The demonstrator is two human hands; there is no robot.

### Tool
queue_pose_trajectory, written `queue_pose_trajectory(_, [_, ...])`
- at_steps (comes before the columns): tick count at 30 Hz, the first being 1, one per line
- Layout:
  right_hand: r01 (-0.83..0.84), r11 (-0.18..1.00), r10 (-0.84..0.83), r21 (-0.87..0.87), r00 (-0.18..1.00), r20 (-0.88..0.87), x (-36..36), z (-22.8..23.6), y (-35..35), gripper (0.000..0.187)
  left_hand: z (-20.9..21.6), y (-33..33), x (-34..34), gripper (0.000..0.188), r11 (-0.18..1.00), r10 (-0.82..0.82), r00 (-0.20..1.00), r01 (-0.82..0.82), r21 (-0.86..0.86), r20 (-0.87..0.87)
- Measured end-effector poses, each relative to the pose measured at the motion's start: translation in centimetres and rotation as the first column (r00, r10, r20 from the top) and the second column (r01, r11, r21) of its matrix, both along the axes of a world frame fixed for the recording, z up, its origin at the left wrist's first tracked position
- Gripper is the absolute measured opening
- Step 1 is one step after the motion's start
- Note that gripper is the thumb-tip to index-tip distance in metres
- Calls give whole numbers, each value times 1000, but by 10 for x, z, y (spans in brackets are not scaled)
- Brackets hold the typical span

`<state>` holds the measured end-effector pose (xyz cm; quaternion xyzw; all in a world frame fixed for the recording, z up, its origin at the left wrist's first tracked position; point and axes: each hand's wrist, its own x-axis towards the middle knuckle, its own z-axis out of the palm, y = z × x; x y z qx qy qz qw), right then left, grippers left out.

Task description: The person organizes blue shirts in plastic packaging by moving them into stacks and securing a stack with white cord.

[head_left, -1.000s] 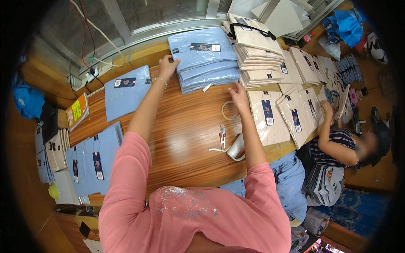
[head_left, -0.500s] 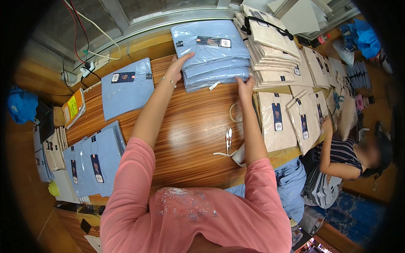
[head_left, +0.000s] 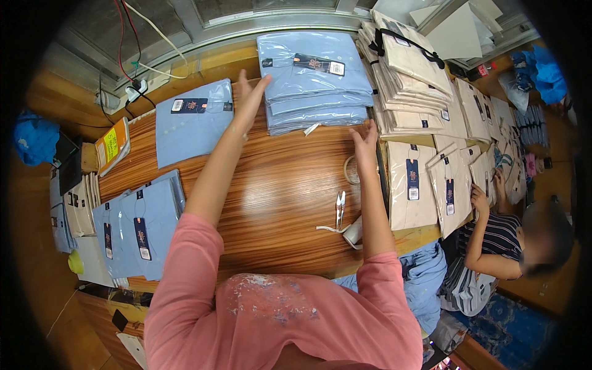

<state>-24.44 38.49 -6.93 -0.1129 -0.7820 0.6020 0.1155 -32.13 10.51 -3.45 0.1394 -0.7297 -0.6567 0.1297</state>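
brown wood grain with dark stripes covers the table (head_left: pixel 277 216), which stands below a metal-framed window (head_left: pixel 277 20). near its window side lies a stack of bagged blue shirts (head_left: pixel 317 83), between the two hands. the left hand (head_left: pixel 248 98) is at the left edge of this stack, with thumb and fingers spread; whether the thumb touches the plastic, i cannot tell. the right hand (head_left: pixel 365 139) is just beside the near right corner, its fingers also apart, pinching nothing visible. to the right of the stack rises a beige pile (head_left: pixel 407 80) with a black strap (head_left: pixel 410 44) on top. small snips (head_left: pixel 340 209) and a tape roll (head_left: pixel 352 171) lie near the right forearm. at the right side, a co-worker in striped top (head_left: pixel 498 237) reaches toward beige packages (head_left: pixel 449 191).
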Motion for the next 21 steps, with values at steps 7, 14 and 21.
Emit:
queue_pose_trajectory(7, [-215, 961, 223, -175, 975, 25, 79, 27, -35, 54, -19, -49, 126, 53, 619, -95, 990, -27, -785, -109])
queue_pose_trajectory(14, [-460, 743, 548, 486, 835, -47, 99, 51, -90, 34, -6, -37, 248, 54, 697, -286, 954, 273, -663, 93])
queue_pose_trajectory(21, [-569, 726, 623, 386, 782, -20, 38, 84, -98, 32, 21, -55, 326, 54, 622, -480, 858, 479, -619, 181])
